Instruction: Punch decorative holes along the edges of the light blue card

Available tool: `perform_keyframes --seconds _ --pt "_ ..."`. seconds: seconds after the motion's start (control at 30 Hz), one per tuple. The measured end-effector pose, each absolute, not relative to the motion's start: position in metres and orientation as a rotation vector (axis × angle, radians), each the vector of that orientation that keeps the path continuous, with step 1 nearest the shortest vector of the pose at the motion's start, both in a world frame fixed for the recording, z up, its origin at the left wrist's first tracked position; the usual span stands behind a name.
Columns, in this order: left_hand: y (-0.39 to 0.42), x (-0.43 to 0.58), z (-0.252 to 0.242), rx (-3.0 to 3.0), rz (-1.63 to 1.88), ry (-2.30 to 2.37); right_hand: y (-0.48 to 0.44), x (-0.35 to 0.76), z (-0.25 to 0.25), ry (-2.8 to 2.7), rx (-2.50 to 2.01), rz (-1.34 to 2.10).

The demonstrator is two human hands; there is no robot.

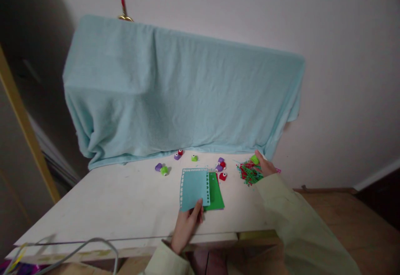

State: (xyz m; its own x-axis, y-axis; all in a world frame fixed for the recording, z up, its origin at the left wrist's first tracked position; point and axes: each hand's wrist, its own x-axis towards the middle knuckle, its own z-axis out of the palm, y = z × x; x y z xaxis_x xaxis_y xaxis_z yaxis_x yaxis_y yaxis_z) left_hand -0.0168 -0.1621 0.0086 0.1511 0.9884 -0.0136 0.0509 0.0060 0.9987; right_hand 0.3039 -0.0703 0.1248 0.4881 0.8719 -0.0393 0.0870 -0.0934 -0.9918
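Observation:
My left hand (189,221) pinches the lower edge of a light blue sheet of paper (192,185), thumb on top. Small holes run along the sheet's left, top and right edges. Under its right side lies a green sheet (215,193), with slivers of other colours showing. At the right of the table, my right hand (266,167) has its fingers closed round a small green craft punch (254,159). Just below it is a heap of thin red and green shreds (249,174); my hand and sleeve cover part of this area.
Several small punches with eye-like spots lie about: a green one (194,158), a red one (223,176), a purple one (158,167). A light blue cloth (187,91) drapes over something at the back. A grey cable (90,241) loops by the front left edge of the white table (103,200).

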Motion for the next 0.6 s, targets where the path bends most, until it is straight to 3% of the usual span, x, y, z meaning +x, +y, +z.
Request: perform_keyframes --seconds 0.2,0.37,0.47,0.6 --pt "-0.163 -0.016 0.008 1.306 1.043 1.162 -0.100 0.290 0.161 -0.897 -1.530 0.800" --pt "-0.162 -0.015 0.011 1.295 1.036 1.162 -0.173 0.232 0.197 -1.418 -1.356 0.722" --pt "-0.163 -0.015 0.015 1.312 1.033 1.183 -0.198 0.190 0.173 -1.517 -1.237 0.852" --pt "-0.163 -0.015 0.010 1.351 1.042 1.202 -0.203 0.151 0.093 -1.293 -1.342 1.155"
